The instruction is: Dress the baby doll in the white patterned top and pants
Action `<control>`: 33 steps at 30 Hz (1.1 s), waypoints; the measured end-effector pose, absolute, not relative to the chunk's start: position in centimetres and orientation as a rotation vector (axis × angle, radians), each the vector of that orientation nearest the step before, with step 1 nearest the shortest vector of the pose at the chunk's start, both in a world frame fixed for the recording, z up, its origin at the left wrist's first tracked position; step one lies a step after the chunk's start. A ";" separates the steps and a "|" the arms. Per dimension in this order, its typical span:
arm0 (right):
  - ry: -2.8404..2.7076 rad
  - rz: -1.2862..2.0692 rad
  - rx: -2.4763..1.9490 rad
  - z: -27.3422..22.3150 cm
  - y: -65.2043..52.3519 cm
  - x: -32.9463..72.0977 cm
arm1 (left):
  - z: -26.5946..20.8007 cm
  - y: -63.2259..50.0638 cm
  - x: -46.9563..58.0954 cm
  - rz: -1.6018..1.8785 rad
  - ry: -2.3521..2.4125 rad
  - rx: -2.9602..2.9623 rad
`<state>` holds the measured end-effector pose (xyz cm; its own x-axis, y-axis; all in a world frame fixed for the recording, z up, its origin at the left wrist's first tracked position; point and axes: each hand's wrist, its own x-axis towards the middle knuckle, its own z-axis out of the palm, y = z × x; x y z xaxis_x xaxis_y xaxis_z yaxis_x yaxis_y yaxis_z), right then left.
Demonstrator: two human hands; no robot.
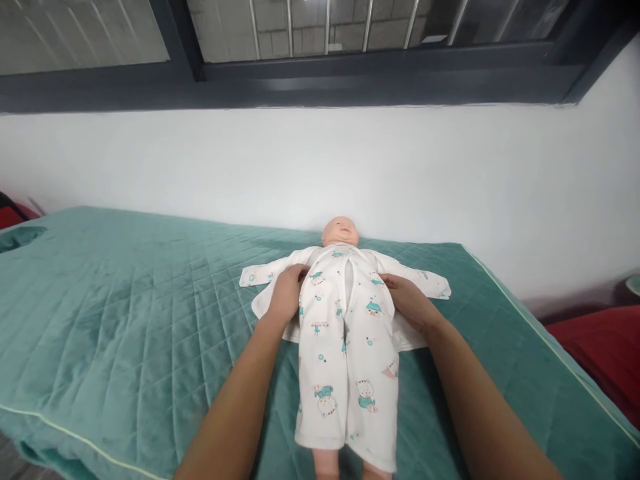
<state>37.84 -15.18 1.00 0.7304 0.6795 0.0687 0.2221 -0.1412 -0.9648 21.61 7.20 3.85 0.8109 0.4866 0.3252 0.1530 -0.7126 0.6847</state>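
Note:
A baby doll lies on its back, its head toward the wall and its bare lower legs toward me. White printed baby pants with a slit down the middle cover its body from the chest to the shins. Beneath them a white long-sleeved baby top is spread, sleeves out to both sides. My left hand is closed at the left edge of the pants, fingertips partly hidden by the cloth. At the opposite edge, my right hand grips the pants' side, its fingers partly tucked out of sight.
A green quilted cover with pale piping lies under the doll. Behind it rise a white wall and a dark window frame with bars outside. Red fabric shows beyond the right edge.

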 end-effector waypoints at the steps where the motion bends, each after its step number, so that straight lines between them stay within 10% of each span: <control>1: -0.728 0.486 -1.696 1.1 -15.2 37.8 | 4.1 7.1 21.3 0.597 0.501 2.310; 33: -0.754 0.211 -2.206 0.8 -14.0 38.0 | 4.3 7.2 21.5 0.472 0.657 2.058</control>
